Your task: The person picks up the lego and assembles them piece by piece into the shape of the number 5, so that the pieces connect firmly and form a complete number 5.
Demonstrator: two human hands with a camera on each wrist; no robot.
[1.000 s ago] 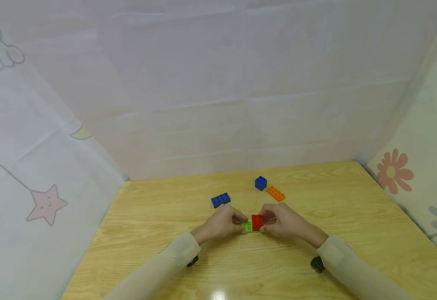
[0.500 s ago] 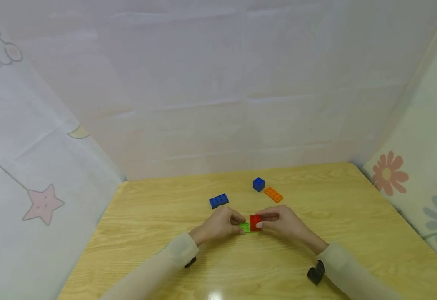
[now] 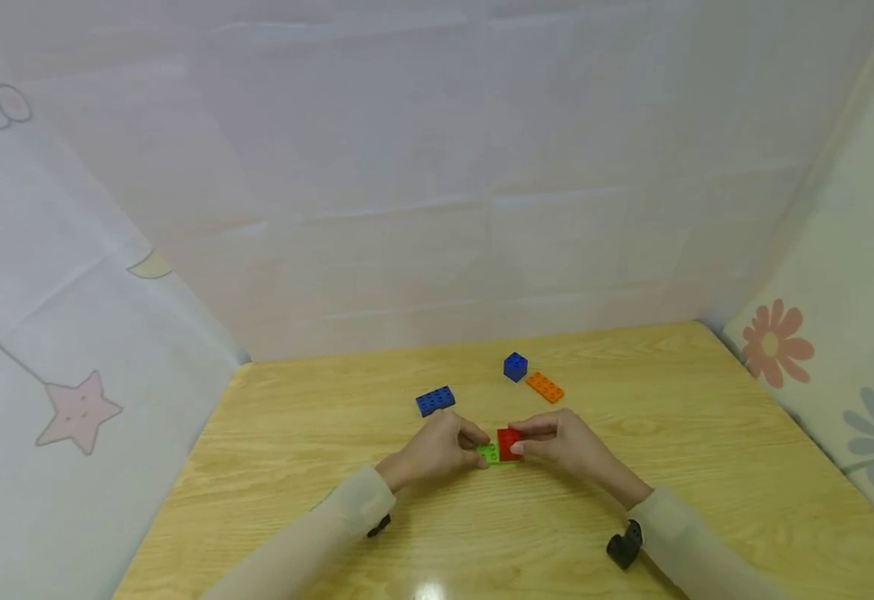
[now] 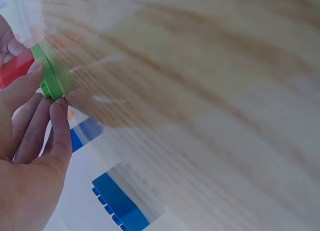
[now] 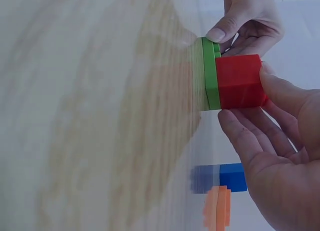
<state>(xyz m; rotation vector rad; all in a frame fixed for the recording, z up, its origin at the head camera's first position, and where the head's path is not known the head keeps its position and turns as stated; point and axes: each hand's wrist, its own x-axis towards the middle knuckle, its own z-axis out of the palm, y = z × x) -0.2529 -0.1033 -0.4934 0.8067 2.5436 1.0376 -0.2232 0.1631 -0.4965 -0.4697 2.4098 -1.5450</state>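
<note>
In the head view my left hand (image 3: 437,450) pinches the left end of a flat green building plate (image 3: 488,452) between thumb and fingers. A red building brick (image 3: 507,443) sits on the plate's right half, leaving studs bare on the left. My right hand (image 3: 571,454) grips this red brick from the right, its thumb pressed on the brick. Seen from the right wrist, the red brick (image 5: 240,82) lies flush against the green plate (image 5: 211,76), which rests on the table. The left wrist view shows my left thumb and a finger at the green plate's edge (image 4: 50,78).
A long blue brick (image 3: 435,401) lies just beyond my left hand. Farther back are a square blue brick (image 3: 515,367) and a flat orange plate (image 3: 545,387), beyond my right hand. Fabric walls (image 3: 437,250) rise behind the wooden table (image 3: 317,392).
My right thumb has shifted from the red brick's right side onto the brick, and the right fingers have straightened along it. My left hand keeps its place on the green plate.
</note>
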